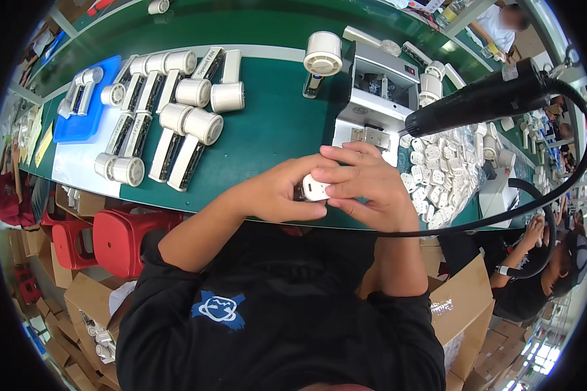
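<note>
Over the near edge of the green bench, my two hands meet around a small white plastic cap (316,188) with a dark slot in its face. My left hand (270,193) curls about it from the left, and a dark bit shows beside the cap; whatever else lies within that palm is hidden. From the right, the fingertips of my right hand (375,186) rest on the cap's edge. Just beyond my hands stands a grey-white screw feeder (385,81). A black electric screwdriver (479,104) hangs at a slant above a pile of similar white caps (440,166).
Several white handheld fans (186,124) lie on the left, some in a blue tray (101,130). Another fan (323,55) is left of the feeder. The screwdriver's black cable (502,221) loops across my right forearm. Red stools (120,241) and co-workers (528,280) are nearby.
</note>
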`<state>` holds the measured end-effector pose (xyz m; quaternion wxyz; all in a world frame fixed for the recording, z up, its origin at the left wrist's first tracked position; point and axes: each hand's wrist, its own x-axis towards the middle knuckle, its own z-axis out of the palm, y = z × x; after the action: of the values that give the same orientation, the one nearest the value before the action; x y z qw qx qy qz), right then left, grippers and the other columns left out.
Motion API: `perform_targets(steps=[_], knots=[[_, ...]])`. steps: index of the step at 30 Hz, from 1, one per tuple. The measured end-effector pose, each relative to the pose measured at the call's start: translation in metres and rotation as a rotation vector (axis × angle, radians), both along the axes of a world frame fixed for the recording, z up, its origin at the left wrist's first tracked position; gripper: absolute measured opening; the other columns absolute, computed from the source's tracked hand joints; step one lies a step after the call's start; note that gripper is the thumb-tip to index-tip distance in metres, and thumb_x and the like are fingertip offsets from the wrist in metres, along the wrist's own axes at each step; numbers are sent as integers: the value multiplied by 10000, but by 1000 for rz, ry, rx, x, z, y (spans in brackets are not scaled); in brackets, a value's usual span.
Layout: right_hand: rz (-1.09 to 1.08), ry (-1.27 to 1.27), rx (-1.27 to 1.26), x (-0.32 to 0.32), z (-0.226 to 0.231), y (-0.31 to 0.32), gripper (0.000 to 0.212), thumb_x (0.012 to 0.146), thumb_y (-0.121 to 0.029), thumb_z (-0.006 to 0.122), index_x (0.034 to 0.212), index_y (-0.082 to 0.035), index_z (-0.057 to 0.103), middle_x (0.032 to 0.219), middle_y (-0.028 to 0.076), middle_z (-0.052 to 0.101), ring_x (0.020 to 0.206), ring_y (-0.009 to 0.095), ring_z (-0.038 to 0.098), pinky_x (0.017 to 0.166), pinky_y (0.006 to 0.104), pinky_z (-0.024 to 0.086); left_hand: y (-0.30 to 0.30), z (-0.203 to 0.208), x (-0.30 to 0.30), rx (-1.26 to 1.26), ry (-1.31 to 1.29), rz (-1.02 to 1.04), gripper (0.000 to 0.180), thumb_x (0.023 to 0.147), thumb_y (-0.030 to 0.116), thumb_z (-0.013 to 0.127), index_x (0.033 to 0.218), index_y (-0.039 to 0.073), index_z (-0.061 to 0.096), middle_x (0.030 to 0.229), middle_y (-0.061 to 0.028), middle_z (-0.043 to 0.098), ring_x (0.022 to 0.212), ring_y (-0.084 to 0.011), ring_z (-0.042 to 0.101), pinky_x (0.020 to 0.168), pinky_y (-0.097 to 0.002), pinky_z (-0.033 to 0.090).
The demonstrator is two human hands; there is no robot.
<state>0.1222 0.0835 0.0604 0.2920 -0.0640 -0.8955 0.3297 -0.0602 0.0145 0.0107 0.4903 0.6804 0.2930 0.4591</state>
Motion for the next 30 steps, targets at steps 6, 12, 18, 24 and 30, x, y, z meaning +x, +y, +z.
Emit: perform_targets(steps=[6,12,18,24,30], knots=[[-822,745,356,26,23,7,359,788,-166,552,1092,13,489,935,148,520,943,239,497,819,386,415,-14,4,-2,65,73,130,500,833,305,583,1201,25,392,1016,-127,476,930,-242,475,835,-323,384],[-512,657,-404,-12,53,52,481,748,10,588,1182,50,382,682,102,570,595,196,568,622,296,472,-4,-24,16,341,64,398,534,813,362,614,1164,22,397,1007,-144,515,867,-274,511,781,-335,416],[-452,694,-583,-2,24,43,284,812,-105,551,1045,19,445,628,101,494,512,185,490,512,322,447,3,-43,18,318,-20,554,619,795,456,614,1163,2,411,890,-100,539,682,-191,516,602,-291,425],[-371,681,-672,-2,7,39,249,785,-71,566,999,-11,454,632,101,493,517,186,493,529,336,446,2,-38,22,332,6,566,608,790,449,619,1146,-4,423,870,-103,540,688,-215,524,621,-300,429],[-316,649,-717,8,7,26,324,784,-106,594,1046,-16,427,629,84,485,519,186,491,531,333,444,3,-20,26,359,222,587,555,778,409,633,1121,16,442,896,-131,546,731,-276,545,640,-336,440]])
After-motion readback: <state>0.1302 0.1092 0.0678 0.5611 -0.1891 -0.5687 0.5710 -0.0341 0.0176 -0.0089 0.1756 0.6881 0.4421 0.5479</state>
